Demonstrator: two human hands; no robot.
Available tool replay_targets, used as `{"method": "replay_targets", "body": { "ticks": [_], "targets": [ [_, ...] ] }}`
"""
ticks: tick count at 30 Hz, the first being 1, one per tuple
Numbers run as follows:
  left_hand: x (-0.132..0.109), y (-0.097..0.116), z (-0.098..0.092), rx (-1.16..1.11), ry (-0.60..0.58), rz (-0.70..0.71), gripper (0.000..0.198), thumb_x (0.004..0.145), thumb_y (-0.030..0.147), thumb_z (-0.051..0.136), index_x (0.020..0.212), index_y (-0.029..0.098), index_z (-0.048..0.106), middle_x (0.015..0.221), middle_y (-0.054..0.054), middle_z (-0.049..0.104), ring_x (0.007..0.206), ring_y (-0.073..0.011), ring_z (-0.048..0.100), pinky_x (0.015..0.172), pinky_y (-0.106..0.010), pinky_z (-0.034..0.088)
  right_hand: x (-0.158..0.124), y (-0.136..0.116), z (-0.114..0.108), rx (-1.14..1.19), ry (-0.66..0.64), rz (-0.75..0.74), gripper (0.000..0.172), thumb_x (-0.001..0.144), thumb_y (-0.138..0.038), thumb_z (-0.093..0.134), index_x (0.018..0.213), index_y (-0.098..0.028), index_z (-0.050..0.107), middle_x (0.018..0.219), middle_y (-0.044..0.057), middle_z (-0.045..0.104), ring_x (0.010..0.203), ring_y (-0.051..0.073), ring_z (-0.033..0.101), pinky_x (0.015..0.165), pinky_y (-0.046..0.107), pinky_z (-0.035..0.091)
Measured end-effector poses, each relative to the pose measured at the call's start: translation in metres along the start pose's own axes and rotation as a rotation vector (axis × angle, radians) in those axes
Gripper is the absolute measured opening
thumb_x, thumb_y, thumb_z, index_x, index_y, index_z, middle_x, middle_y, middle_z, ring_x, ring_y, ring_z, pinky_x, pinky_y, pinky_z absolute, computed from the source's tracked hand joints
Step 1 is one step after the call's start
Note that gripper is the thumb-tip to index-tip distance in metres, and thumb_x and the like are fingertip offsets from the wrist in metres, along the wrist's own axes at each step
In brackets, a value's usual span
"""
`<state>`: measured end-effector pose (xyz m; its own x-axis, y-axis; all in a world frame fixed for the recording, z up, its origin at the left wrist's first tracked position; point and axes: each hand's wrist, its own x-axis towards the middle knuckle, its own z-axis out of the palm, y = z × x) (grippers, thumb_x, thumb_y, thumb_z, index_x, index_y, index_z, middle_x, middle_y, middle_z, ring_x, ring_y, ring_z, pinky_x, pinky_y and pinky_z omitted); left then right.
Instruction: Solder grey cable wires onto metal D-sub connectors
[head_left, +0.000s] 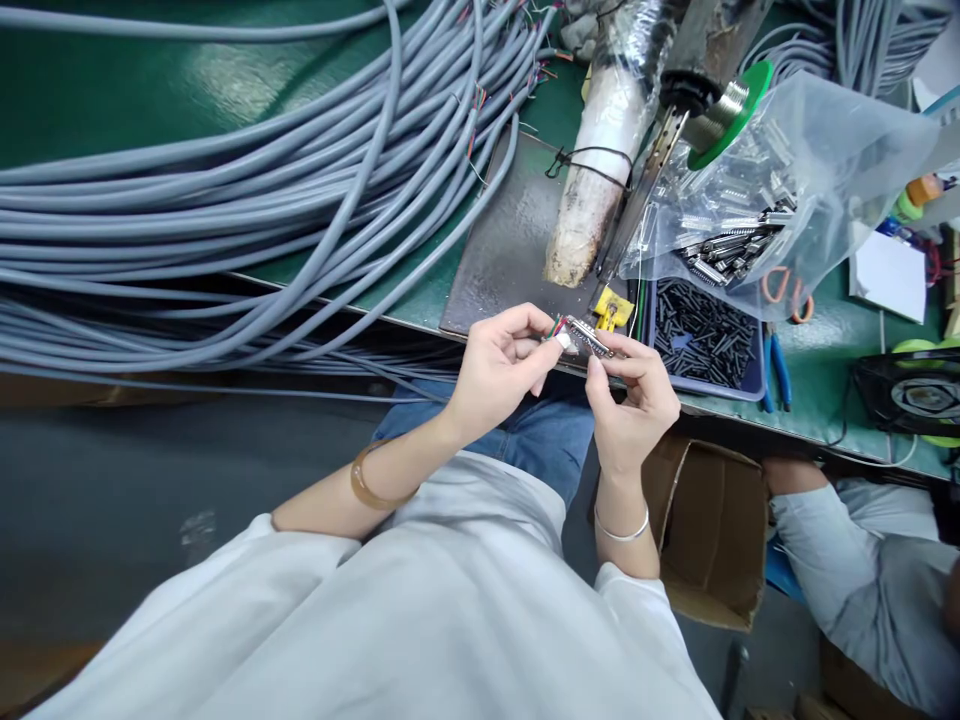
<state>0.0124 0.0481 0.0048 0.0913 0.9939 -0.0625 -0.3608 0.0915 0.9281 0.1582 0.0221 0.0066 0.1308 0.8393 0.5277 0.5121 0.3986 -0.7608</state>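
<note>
My left hand point(504, 362) pinches a small bundle of coloured wires point(557, 327) between thumb and fingertips. My right hand point(636, 392) grips a metal multi-pin connector point(588, 336) by its right end. Wires and connector meet at the table's front edge; whether they are joined is too small to tell. Just behind the connector is a yellow block point(613, 309), near the lower end of a long metal holder point(646, 190). A dark metal plate point(504, 250) lies under this spot.
Grey cables point(300, 210) sprawl over the left of the green table. A wrapped post point(592, 190) and solder spool point(731, 115) stand behind my hands. To the right are a bag of connectors point(817, 170), a tray of black tubes point(759, 385), pliers point(780, 370) and a co-worker's sleeve point(821, 535).
</note>
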Motion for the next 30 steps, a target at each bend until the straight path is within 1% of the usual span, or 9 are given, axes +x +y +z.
{"method": "replay_targets", "body": {
  "ticks": [4, 8, 12, 16, 23, 30],
  "targets": [
    [0.004, 0.002, 0.006, -0.018, 0.057, 0.024, 0.028, 0.08, 0.033, 0.079, 0.075, 0.016, 0.057, 0.054, 0.007, 0.051, 0.036, -0.0026, 0.043, 0.035, -0.015, 0.032, 0.005, 0.001, 0.003, -0.027, 0.011, -0.06, 0.01, 0.087, -0.015, 0.071, 0.086, -0.025, 0.068, 0.105, 0.003, 0.077, 0.099, 0.019, 0.074, 0.089, 0.039, 0.062],
    [0.007, 0.001, 0.01, -0.033, 0.087, 0.058, 0.03, 0.077, 0.03, 0.08, 0.072, 0.018, 0.054, 0.057, 0.007, 0.052, 0.036, -0.0021, 0.04, 0.033, -0.015, 0.029, 0.01, 0.002, 0.004, -0.06, 0.028, -0.118, 0.009, 0.086, -0.015, 0.072, 0.087, -0.023, 0.07, 0.104, 0.002, 0.078, 0.097, 0.019, 0.075, 0.086, 0.038, 0.063],
    [0.009, -0.001, 0.01, -0.04, 0.073, 0.092, 0.028, 0.08, 0.031, 0.077, 0.072, 0.018, 0.054, 0.059, 0.006, 0.054, 0.035, -0.0021, 0.041, 0.032, -0.015, 0.029, 0.013, 0.002, 0.005, -0.051, 0.051, -0.137, 0.012, 0.084, -0.012, 0.074, 0.086, -0.023, 0.07, 0.102, 0.001, 0.078, 0.095, 0.018, 0.075, 0.085, 0.037, 0.063],
    [0.011, 0.0, 0.011, -0.016, 0.077, 0.129, 0.028, 0.081, 0.029, 0.076, 0.072, 0.018, 0.052, 0.062, 0.006, 0.054, 0.039, -0.0018, 0.042, 0.036, -0.015, 0.03, 0.015, 0.003, 0.006, -0.068, 0.047, -0.137, 0.011, 0.085, -0.013, 0.074, 0.086, -0.023, 0.07, 0.101, 0.001, 0.078, 0.094, 0.018, 0.075, 0.084, 0.038, 0.063],
    [0.014, 0.001, 0.014, 0.012, 0.097, 0.177, 0.027, 0.083, 0.022, 0.072, 0.071, 0.018, 0.048, 0.061, 0.007, 0.046, 0.043, -0.0019, 0.04, 0.038, -0.015, 0.029, 0.018, 0.003, 0.008, -0.067, 0.082, -0.161, 0.014, 0.083, -0.01, 0.076, 0.085, -0.023, 0.072, 0.099, 0.0, 0.079, 0.092, 0.018, 0.076, 0.083, 0.036, 0.064],
    [0.012, 0.004, 0.014, 0.061, 0.098, 0.205, 0.018, 0.084, 0.019, 0.068, 0.074, 0.018, 0.053, 0.064, 0.006, 0.053, 0.044, -0.0022, 0.041, 0.041, -0.015, 0.033, 0.021, 0.001, 0.008, -0.079, 0.099, -0.197, 0.017, 0.081, -0.009, 0.077, 0.087, -0.024, 0.074, 0.101, 0.001, 0.078, 0.093, 0.017, 0.075, 0.084, 0.035, 0.064]
  ]
}}
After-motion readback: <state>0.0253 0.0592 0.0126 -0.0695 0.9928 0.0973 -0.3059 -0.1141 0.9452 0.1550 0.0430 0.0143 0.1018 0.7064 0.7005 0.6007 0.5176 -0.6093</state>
